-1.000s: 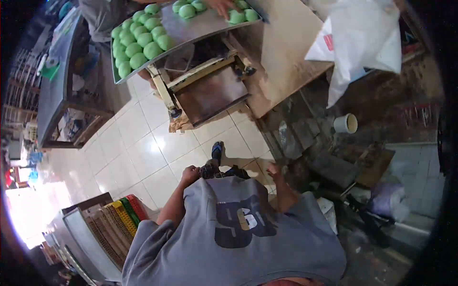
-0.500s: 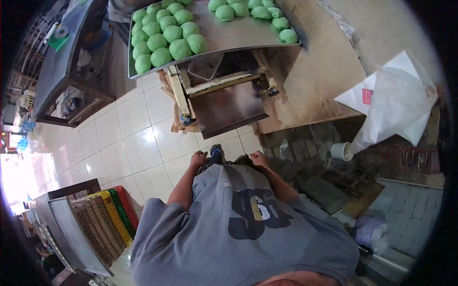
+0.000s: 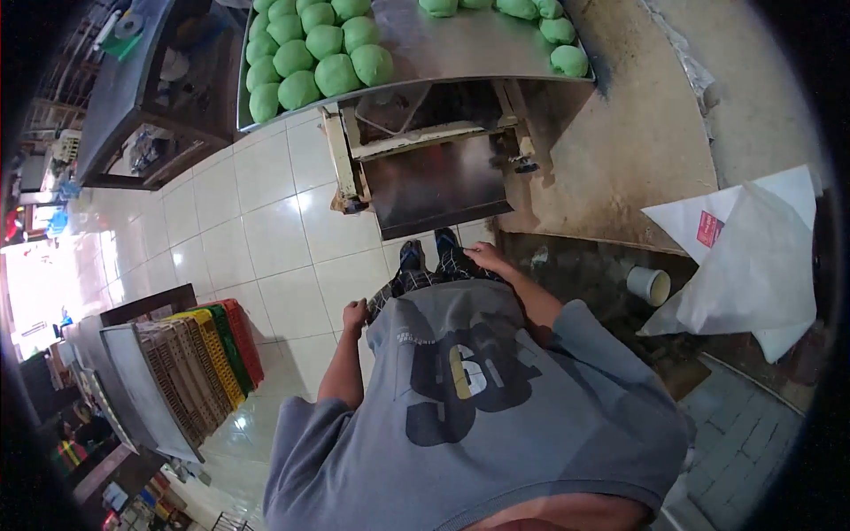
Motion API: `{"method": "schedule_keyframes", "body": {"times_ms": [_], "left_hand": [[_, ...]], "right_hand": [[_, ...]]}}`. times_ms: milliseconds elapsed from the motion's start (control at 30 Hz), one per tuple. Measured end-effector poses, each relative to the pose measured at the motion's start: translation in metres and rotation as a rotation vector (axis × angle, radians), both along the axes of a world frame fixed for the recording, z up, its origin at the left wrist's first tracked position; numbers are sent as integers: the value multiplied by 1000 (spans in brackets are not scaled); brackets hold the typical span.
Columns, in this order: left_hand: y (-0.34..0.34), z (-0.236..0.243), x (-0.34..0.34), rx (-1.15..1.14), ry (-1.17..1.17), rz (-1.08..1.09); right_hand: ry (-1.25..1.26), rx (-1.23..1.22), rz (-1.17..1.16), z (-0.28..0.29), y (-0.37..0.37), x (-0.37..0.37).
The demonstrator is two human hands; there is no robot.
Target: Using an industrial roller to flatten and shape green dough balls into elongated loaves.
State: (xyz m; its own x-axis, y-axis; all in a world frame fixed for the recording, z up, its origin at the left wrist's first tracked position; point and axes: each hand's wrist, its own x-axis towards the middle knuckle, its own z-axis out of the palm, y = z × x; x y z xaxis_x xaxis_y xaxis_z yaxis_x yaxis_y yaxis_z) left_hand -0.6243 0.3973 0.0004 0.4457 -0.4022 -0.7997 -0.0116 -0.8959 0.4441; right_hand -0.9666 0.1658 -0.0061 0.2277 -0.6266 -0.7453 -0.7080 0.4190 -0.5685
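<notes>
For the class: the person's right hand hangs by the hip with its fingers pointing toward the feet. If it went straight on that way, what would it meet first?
Probably the right shoe, then the white floor tile; the right hand is empty, and depth is unclear.

Metal table (image 3: pixel 460 62) at upper centre: dull brushed steel, faintly reflective, carrying smooth matt green dough balls (image 3: pixel 319 53); the dark steel panel (image 3: pixel 438 181) beneath it has a soft sheen. Floor tiles (image 3: pixel 257 230) left of centre are glossy white ceramic with glare, while the slab (image 3: pixel 637 150) at upper right looks like rough, matt, stained concrete. Stacked crates (image 3: pixel 208 354) at lower left look like coloured plastic, the sack (image 3: pixel 753 265) at right is thin, crinkled white plastic or paper, and the sweatshirt (image 3: pixel 496 398) at lower centre is soft matt grey cloth.
</notes>
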Motion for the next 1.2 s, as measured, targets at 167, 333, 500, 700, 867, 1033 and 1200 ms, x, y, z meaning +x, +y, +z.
{"method": "schedule_keyframes", "body": {"times_ms": [167, 333, 500, 700, 867, 1033, 1200], "left_hand": [[9, 34, -48, -13, -7, 65], [-23, 17, -80, -296, -102, -63], [-109, 46, -104, -286, -65, -231], [-163, 43, -109, -273, -382, -699], [-164, 54, -100, -188, -580, -910], [-152, 1, -62, -230, -456, -1041], [-169, 8, -57, -280, -333, -1009]], "right_hand": [[87, -195, 357, 12, -20, -5], [59, -591, 438, 61, -34, -4], [191, -814, 536, 72, -47, -6], [391, -374, 802, 49, -57, -11], [283, -399, 656, 49, -63, -14], [156, -442, 519, 38, -64, -24], [168, -515, 365, 11, -63, -30]]}}
